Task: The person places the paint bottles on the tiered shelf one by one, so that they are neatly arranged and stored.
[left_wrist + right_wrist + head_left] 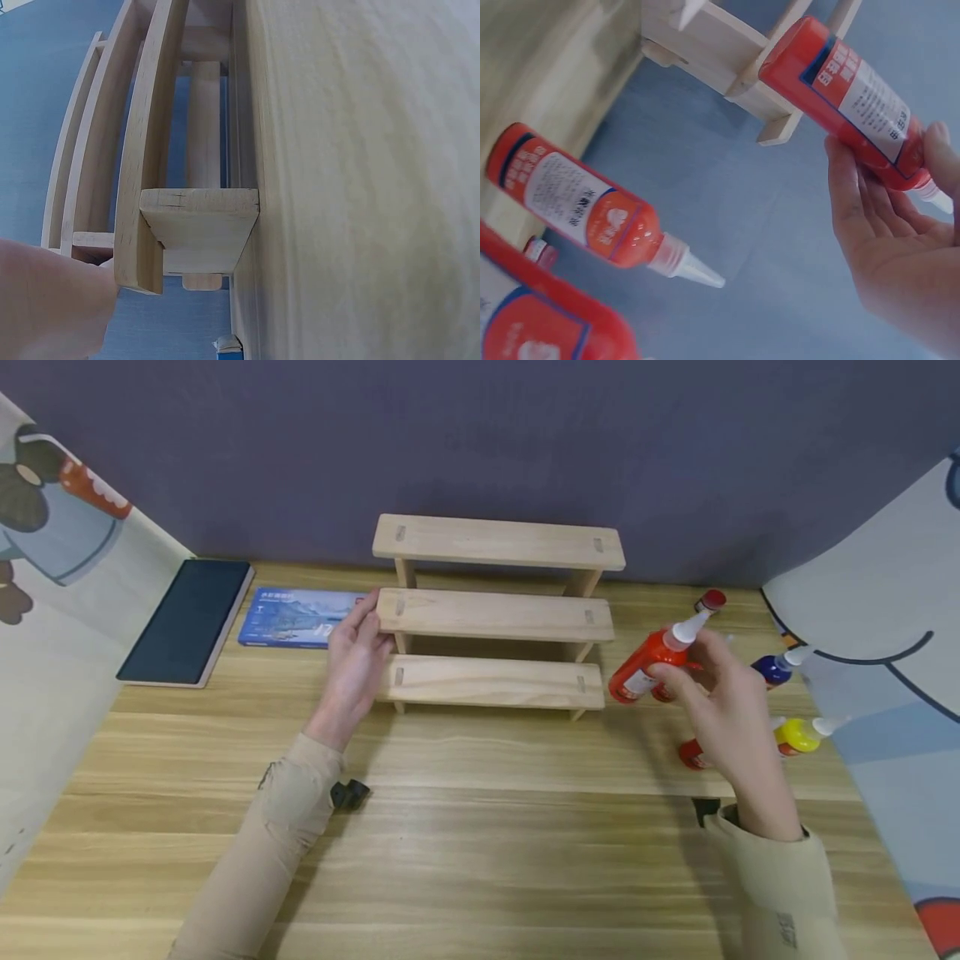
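A three-step wooden stand [495, 614] stands against the dark back panel. My left hand [358, 660] grips the left end of its middle step; in the left wrist view the hand [52, 300] is partly behind the boards, its fingertips hidden. Right of the stand, my right hand [731, 710] holds a red paint bottle [648, 667] with a white pointed nozzle, raised and tilted. Thumb and fingers pinch the bottle near its shoulder in the right wrist view, where the label of this red bottle [840, 97] shows.
A yellow bottle [798, 737], a dark blue bottle [772, 670], a small red-capped jar [711, 601] and more red bottles [577, 195] stand at the right. Left of the stand lie a blue box [300, 617] and a dark tablet-like slab [187, 622]. Printed side panels border the table.
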`<state>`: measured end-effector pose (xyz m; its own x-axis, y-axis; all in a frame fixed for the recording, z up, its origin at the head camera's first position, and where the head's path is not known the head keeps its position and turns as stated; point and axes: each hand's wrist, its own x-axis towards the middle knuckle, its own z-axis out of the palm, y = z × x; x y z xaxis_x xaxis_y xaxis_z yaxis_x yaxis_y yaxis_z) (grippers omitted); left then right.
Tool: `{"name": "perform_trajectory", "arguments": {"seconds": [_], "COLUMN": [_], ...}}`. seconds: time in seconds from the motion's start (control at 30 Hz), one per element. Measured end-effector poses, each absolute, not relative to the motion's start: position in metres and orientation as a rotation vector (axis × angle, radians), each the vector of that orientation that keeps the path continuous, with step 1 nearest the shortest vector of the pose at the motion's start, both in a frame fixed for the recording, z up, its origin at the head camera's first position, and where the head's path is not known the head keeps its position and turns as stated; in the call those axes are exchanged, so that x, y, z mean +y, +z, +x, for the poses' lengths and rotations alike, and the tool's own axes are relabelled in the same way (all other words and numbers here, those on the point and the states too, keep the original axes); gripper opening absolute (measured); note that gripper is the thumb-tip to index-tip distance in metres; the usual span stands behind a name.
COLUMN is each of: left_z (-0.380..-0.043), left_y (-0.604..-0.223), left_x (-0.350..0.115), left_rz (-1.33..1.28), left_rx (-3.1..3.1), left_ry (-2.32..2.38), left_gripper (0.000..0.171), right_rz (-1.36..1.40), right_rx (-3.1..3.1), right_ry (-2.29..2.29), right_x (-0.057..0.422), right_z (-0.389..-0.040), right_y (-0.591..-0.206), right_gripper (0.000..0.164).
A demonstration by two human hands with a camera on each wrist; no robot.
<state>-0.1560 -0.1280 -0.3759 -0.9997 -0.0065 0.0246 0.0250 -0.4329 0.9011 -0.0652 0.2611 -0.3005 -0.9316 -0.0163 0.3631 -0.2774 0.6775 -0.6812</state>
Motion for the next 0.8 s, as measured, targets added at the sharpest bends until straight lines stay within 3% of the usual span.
{"name": "perform_trajectory", "arguments": {"seconds": [0.8], "left_z": [-0.155], "left_y": [-0.377], "left_x": [-0.130], "left_rz": [-0.010], "left_rx": [-1.682], "left_ry": [-2.649], "left_gripper": [0.054], "right_rz": [0.137], "right_rx": [-2.478], "right_ry": [1.218], "right_x": [0.235], "right_z": [-0.097], "right_y": [-0.286], "right_gripper": [0.045]}}
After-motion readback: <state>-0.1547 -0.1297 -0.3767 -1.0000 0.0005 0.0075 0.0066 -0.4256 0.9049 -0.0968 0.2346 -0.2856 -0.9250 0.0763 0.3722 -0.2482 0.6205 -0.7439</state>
